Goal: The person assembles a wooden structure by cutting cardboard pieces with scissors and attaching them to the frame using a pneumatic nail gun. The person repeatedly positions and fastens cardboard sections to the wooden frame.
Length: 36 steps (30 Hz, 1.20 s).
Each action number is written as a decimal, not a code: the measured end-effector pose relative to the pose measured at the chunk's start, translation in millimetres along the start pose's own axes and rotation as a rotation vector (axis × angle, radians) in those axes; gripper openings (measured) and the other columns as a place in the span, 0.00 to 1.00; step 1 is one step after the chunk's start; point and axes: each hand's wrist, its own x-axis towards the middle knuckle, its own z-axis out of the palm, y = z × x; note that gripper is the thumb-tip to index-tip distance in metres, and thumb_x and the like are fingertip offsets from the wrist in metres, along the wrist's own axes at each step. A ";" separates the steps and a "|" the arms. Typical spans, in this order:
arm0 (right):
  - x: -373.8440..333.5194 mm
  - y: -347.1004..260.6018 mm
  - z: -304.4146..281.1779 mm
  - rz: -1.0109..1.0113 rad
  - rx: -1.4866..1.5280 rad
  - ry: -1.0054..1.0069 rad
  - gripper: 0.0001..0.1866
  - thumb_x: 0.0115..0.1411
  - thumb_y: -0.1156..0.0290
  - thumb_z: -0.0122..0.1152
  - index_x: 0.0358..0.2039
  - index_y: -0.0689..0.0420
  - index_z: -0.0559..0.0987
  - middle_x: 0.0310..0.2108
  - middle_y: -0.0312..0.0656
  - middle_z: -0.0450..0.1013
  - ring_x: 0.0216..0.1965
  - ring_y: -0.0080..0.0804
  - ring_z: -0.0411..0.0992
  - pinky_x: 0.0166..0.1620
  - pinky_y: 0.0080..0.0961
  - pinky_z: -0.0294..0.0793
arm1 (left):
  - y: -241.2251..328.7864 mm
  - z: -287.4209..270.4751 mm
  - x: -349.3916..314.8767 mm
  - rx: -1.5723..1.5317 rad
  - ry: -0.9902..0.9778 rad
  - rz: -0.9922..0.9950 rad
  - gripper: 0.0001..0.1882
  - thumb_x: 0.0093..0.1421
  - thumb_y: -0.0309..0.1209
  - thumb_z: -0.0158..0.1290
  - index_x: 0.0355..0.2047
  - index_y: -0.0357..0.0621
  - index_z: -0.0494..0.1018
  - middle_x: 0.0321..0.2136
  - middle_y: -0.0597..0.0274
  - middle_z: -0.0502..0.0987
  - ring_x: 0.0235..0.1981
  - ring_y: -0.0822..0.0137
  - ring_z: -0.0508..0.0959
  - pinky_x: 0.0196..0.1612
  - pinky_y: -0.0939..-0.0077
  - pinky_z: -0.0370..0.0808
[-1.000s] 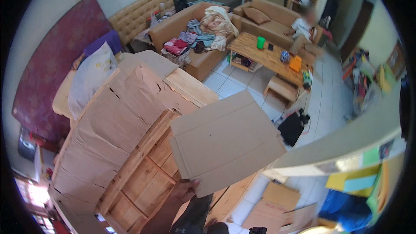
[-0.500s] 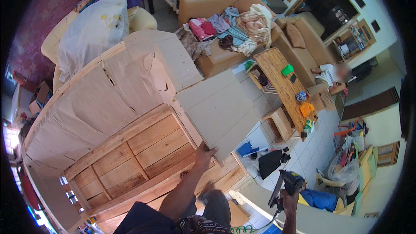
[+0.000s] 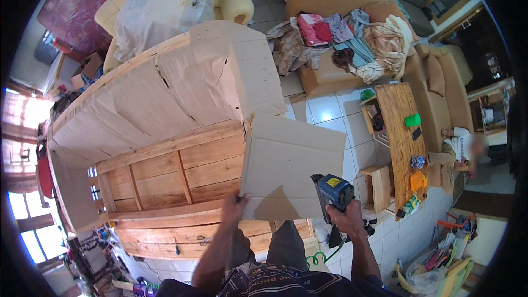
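My left hand [image 3: 235, 205] pinches the near left corner of a grey-brown cardboard sheet [image 3: 289, 159]. The sheet lies over the right arm end of a wooden sofa frame [image 3: 212, 214], its right part reaching out past the frame. In my right hand [image 3: 347, 219] is a blue and black air staple gun [image 3: 334, 191], held by its grip just beside the sheet's near right edge. From the gun's grip a green coiled air hose [image 3: 316, 259] runs down toward my legs. Cardboard [image 3: 159, 82] also lines the inside of the frame's backrest.
Scissors [image 3: 204, 240] lie on the frame's front board. A long wooden table [image 3: 397, 126] stands to the right, with a green cup [image 3: 412, 120] and an orange container [image 3: 418, 181]. A person [image 3: 459, 148] sits beyond it. Clothes [image 3: 352, 36] cover a tan sofa [image 3: 322, 71] behind.
My right hand has brought the staple gun up and inward, from low at the right to the cardboard's edge. My left hand keeps its hold on the sheet. The whole view has turned.
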 end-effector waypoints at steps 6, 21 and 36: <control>9.7 6.4 -27.9 0.029 0.189 0.051 0.13 0.56 0.66 0.69 0.37 0.63 0.83 0.25 0.41 0.81 0.25 0.31 0.78 0.32 0.34 0.78 | 117.2 -89.5 23.7 0.283 -0.349 0.135 0.25 0.65 0.44 0.61 0.52 0.35 0.80 0.32 0.54 0.85 0.35 0.66 0.82 0.42 0.67 0.78; 49.9 5.9 78.0 -0.046 -0.086 -0.236 0.21 0.56 0.60 0.69 0.40 0.66 0.82 0.27 0.51 0.81 0.31 0.44 0.83 0.36 0.40 0.79 | 87.9 66.1 80.4 0.367 0.634 0.431 0.38 0.63 0.39 0.63 0.68 0.40 0.61 0.67 0.32 0.58 0.69 0.33 0.58 0.68 0.44 0.58; 81.6 -33.5 84.4 -0.018 -0.146 -0.221 0.14 0.57 0.63 0.68 0.36 0.62 0.83 0.23 0.47 0.80 0.24 0.38 0.80 0.31 0.38 0.78 | 66.5 92.1 82.7 0.042 0.408 0.293 0.25 0.74 0.33 0.47 0.68 0.38 0.61 0.63 0.38 0.70 0.62 0.40 0.72 0.59 0.54 0.75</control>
